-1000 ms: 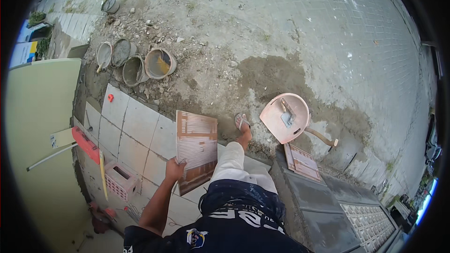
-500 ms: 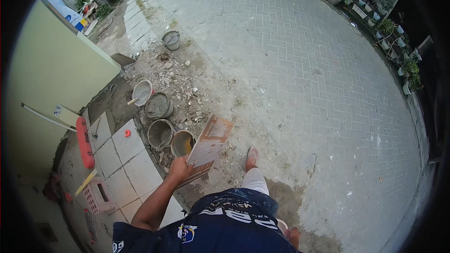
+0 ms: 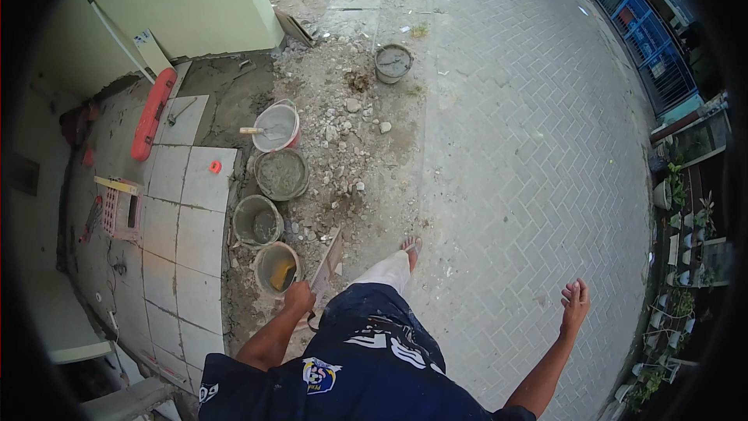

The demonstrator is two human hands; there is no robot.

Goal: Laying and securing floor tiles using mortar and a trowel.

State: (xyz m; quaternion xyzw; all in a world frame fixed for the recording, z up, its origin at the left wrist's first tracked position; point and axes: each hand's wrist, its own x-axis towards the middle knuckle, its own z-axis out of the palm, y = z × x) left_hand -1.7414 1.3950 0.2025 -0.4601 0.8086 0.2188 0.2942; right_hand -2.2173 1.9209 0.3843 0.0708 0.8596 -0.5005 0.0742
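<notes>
In my left hand (image 3: pixel 298 298) is a tile (image 3: pixel 327 260), its fingers closed on the edge. The tile hangs upright beside my leg and shows almost edge-on, its lower part partly hidden by my body. Just beyond that hand stands a bucket (image 3: pixel 265 268) with something yellow inside. My right hand (image 3: pixel 575 302) is held out over the paving at the right, empty, its fingers a little bent and apart.
A row of buckets runs ahead: an empty-looking one (image 3: pixel 258 221), one of wet mortar (image 3: pixel 281 174) and a white one (image 3: pixel 276 126) with a trowel. Another bucket (image 3: pixel 393 63) stands farther off among rubble (image 3: pixel 351 125). Left are laid tiles (image 3: pixel 164 226), a red case (image 3: pixel 153 114) and a pink crate (image 3: pixel 122 214).
My view has turned leftward along the road. The tile has swung from broadside to nearly edge-on, still in my left hand. My right hand has come up from beside my body, outward to the right.
</notes>
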